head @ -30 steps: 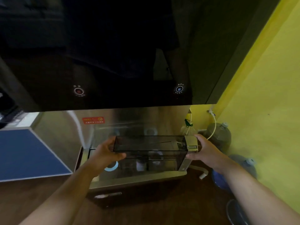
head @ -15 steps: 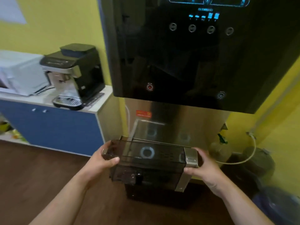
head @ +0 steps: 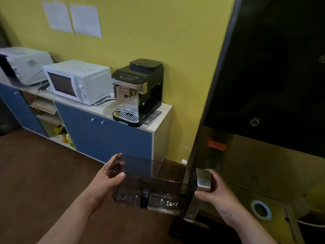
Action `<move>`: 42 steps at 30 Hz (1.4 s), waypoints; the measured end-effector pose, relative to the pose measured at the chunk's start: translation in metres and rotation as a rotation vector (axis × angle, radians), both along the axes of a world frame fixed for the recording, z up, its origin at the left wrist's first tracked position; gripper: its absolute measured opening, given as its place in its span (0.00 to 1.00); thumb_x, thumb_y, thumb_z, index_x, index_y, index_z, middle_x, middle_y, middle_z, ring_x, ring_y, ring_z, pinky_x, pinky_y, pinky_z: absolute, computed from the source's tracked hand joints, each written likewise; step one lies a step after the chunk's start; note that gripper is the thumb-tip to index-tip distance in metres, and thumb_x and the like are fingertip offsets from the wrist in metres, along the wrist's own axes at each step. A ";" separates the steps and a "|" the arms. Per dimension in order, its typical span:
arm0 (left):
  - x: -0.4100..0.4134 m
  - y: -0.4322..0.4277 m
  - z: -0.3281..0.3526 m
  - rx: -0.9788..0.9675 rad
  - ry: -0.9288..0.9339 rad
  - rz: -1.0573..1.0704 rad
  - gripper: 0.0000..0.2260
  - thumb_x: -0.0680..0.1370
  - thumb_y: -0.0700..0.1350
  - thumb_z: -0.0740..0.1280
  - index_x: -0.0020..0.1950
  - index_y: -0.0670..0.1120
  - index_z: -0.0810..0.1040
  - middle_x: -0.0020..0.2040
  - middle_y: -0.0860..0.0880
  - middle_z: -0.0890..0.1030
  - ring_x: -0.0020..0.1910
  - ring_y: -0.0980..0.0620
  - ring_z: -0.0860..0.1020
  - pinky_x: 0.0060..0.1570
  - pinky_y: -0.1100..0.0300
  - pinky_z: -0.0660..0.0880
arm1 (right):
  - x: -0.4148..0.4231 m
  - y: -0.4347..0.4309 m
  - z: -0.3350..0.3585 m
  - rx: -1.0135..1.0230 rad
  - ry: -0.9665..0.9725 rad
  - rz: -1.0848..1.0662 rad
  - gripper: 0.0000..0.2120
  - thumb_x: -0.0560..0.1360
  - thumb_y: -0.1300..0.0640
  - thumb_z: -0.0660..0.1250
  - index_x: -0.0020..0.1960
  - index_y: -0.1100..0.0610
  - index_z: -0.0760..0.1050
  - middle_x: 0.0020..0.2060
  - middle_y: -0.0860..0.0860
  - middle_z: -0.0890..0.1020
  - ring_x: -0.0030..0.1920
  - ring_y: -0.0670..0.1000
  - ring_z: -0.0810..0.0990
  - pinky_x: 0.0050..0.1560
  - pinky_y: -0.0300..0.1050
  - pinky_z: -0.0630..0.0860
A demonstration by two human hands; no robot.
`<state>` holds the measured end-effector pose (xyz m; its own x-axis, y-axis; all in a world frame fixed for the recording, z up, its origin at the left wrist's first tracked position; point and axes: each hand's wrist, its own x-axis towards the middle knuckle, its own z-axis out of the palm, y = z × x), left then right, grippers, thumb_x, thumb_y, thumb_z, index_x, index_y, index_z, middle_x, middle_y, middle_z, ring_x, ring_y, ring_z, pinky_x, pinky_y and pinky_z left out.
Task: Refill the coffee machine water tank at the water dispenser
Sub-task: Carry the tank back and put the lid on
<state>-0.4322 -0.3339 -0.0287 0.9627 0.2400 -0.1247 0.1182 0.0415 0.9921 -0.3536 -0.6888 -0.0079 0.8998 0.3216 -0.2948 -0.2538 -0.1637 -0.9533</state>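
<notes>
Swung left and drawn off the dispenser's tray since half a second ago, now level with the dispenser's left edge: one smoky transparent water tank (head: 154,187), long axis running left to right across the view, open top upward, silver-trimmed end pointing right. Gripped at both ends by two bare hands: left hand (head: 107,180) wrapped round the left end, thumb on the near wall, fingers visible through the tinted plastic; right hand (head: 216,192) curled round the silver end piece. Underneath, dark wooden floor (head: 44,182). Just right and behind, one tall water dispenser (head: 272,76): glossy black upper panel with one red-ringed button (head: 254,121), steel recess with one orange label (head: 216,144), one blue-ringed drain (head: 261,209) in the tray. Further left, against the yellow wall (head: 158,32), one low cabinet (head: 114,140) with blue doors and an open shelf section. On its top, nearest the dispenser, one black and silver coffee machine (head: 140,92); beside it one white microwave (head: 79,81); past that one more white appliance (head: 26,64), kind unclear. Highest on the wall, two white paper sheets (head: 72,18) side by side.
</notes>
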 end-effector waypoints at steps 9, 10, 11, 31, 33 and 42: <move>0.059 0.138 0.010 0.047 -0.017 -0.015 0.39 0.59 0.57 0.75 0.70 0.59 0.71 0.65 0.52 0.79 0.63 0.56 0.76 0.53 0.63 0.72 | 0.051 0.143 0.008 -0.043 -0.100 -0.086 0.35 0.64 0.76 0.77 0.63 0.49 0.73 0.52 0.51 0.83 0.52 0.50 0.82 0.43 0.40 0.80; 0.065 0.150 0.010 0.039 -0.022 -0.009 0.40 0.58 0.57 0.75 0.71 0.57 0.71 0.65 0.51 0.79 0.62 0.56 0.76 0.53 0.63 0.73 | 0.058 0.157 0.010 -0.050 -0.096 -0.075 0.35 0.64 0.74 0.78 0.63 0.49 0.74 0.53 0.51 0.83 0.54 0.50 0.82 0.46 0.42 0.81; 0.072 0.162 0.010 0.038 -0.028 -0.012 0.42 0.58 0.57 0.76 0.72 0.56 0.71 0.65 0.51 0.79 0.63 0.56 0.76 0.52 0.64 0.73 | 0.067 0.168 0.010 -0.060 -0.095 -0.064 0.36 0.63 0.73 0.79 0.64 0.48 0.73 0.55 0.51 0.82 0.56 0.51 0.81 0.48 0.43 0.80; 0.313 0.315 0.001 0.261 0.013 -0.081 0.35 0.62 0.56 0.77 0.68 0.60 0.73 0.61 0.65 0.82 0.63 0.66 0.77 0.58 0.69 0.73 | 0.315 0.318 -0.013 -0.087 -0.168 -0.041 0.34 0.65 0.75 0.77 0.56 0.41 0.74 0.55 0.49 0.80 0.54 0.47 0.80 0.41 0.31 0.77; 0.333 0.324 0.000 0.201 0.010 -0.086 0.33 0.59 0.55 0.79 0.64 0.61 0.78 0.61 0.63 0.82 0.62 0.64 0.79 0.55 0.69 0.76 | 0.334 0.326 -0.016 -0.111 -0.170 -0.046 0.35 0.65 0.74 0.77 0.58 0.40 0.74 0.56 0.48 0.80 0.55 0.46 0.80 0.41 0.31 0.78; 0.401 0.351 -0.013 0.195 0.082 -0.161 0.34 0.63 0.43 0.82 0.68 0.50 0.76 0.60 0.48 0.84 0.61 0.51 0.81 0.54 0.60 0.81 | 0.390 0.351 -0.022 -0.137 -0.118 -0.101 0.35 0.66 0.74 0.77 0.62 0.42 0.75 0.54 0.49 0.83 0.57 0.49 0.82 0.54 0.48 0.81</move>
